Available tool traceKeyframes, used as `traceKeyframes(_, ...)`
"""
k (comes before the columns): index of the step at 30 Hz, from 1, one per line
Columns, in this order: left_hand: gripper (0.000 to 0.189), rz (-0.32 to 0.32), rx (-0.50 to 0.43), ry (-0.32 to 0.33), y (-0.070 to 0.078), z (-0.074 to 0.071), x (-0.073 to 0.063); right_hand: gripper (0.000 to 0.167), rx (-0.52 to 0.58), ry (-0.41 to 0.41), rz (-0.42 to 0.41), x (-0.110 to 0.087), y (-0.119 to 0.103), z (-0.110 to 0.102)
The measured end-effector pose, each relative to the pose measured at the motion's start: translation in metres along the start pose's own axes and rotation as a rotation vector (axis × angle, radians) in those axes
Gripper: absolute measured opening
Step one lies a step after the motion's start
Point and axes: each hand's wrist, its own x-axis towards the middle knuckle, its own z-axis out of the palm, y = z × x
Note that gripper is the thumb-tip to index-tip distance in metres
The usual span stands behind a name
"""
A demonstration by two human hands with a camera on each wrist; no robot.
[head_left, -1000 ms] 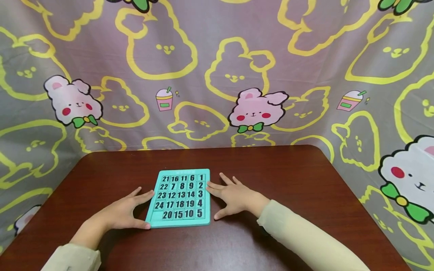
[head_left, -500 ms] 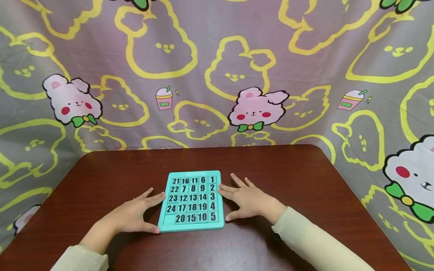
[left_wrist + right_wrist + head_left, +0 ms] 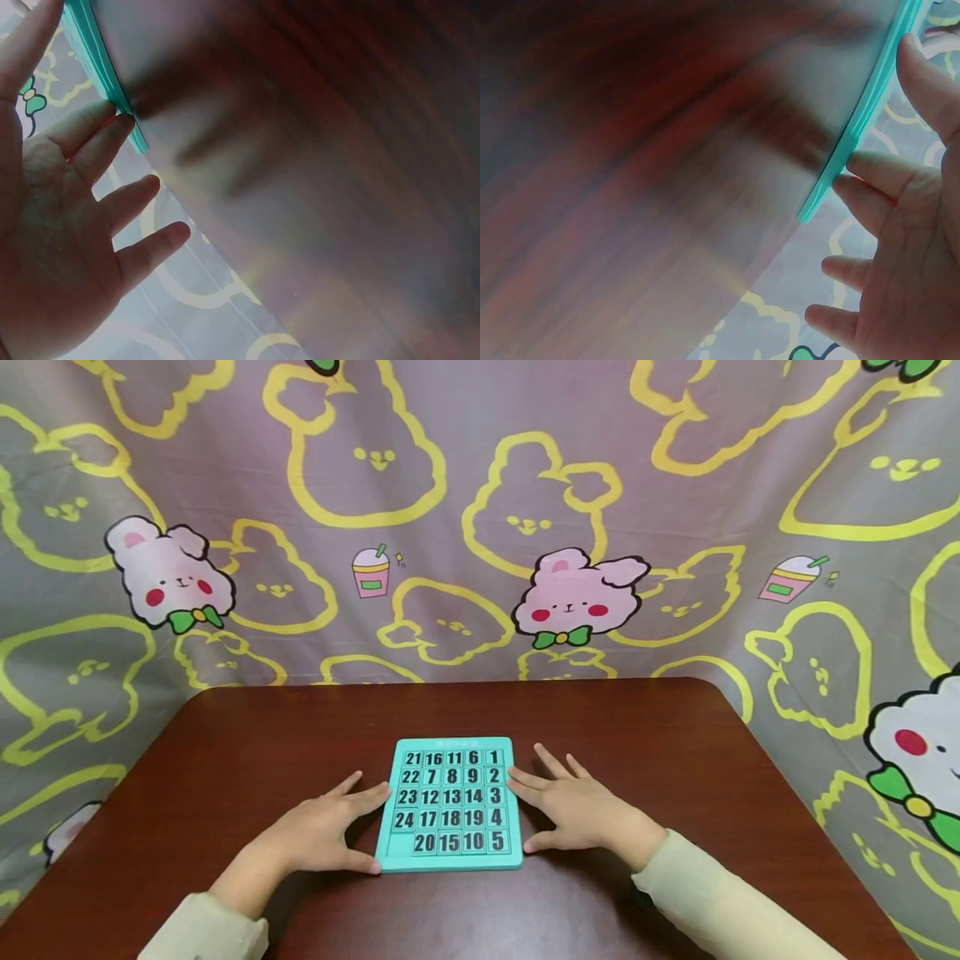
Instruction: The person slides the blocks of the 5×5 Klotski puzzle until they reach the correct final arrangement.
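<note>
A turquoise number slide puzzle (image 3: 450, 862) lies flat on the table in the head view. Its black-numbered tiles leave a vacant slot at the lower left. My left hand (image 3: 318, 835) touches the puzzle's left side with two fingertips, while its thumb tip is at the near left corner. On the opposite side, my right hand (image 3: 585, 814) has two fingertips against the edge and its thumb by the lower right side. In the left wrist view the left hand (image 3: 67, 202) has its fingers spread, two tips meeting the turquoise rim (image 3: 105, 67). The right wrist view shows the right hand (image 3: 907, 232) likewise.
The dark reddish-brown table (image 3: 622, 718) has rounded far corners. Behind it and at both sides hangs a grey-pink curtain (image 3: 442, 460) printed with yellow outlines and rabbit faces. Pale sleeves (image 3: 727, 893) cover both forearms.
The puzzle has slid right across the table, with both hands moving along at its sides. The head view has shifted slightly. Tile order looks the same.
</note>
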Motion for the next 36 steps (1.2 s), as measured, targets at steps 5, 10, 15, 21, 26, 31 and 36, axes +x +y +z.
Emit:
traceKeyframes(5, 0.1, -0.003, -0.007, -0.017, 0.006, 0.002, 0.002, 0.087, -0.019, 0.028, -0.012, -0.006, 0.003, 0.0)
traceKeyframes(10, 0.099, -0.006, -0.015, -0.016, 0.014, 0.004, 0.002, 0.088, -0.04, 0.054, -0.017, -0.012, 0.005, 0.001)
traceKeyframes(15, 0.098, 0.003, -0.027, -0.014, 0.02, 0.007, 0.003, 0.088, -0.046, 0.067, -0.008, -0.018, 0.007, 0.002)
traceKeyframes(21, 0.098, 0.011, -0.018, -0.02, 0.028, 0.008, 0.007, 0.088, -0.052, 0.067, 0.013, -0.027, 0.01, 0.003)
traceKeyframes(26, 0.097, 0.031, -0.012, -0.023, 0.036, 0.008, 0.009, 0.088, -0.053, 0.083, 0.024, -0.034, 0.012, 0.003)
traceKeyframes(31, 0.095, 0.042, 0.0, -0.028, 0.042, 0.009, 0.011, 0.088, -0.055, 0.088, 0.025, -0.042, 0.014, 0.004)
traceKeyframes(36, 0.095, 0.064, 0.033, -0.015, 0.046, 0.01, 0.015, 0.087, -0.057, 0.094, 0.03, -0.049, 0.017, 0.002)
